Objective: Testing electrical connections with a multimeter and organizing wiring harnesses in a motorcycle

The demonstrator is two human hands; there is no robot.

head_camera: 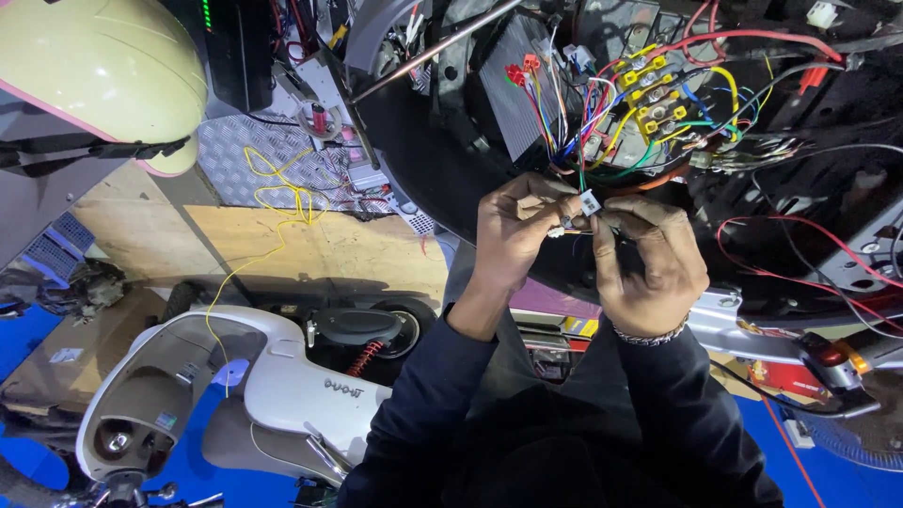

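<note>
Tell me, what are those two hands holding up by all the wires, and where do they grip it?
The left hand and right hand pinch small white plastic wire connectors between fingertips, gripping the plug bodies where the thin wires end.

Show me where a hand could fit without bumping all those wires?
Bare wooden board, between the yellow wire and the left hand. Also blue floor right of the dark sleeve. Crowded: the wire bundle above both hands, where the right hand pinches a small white connector.

Light: bright, even, from above — wires sharp and vivid
Shadows: deep in the black underbody
Edges: wide-angle bending, slight softness
</note>
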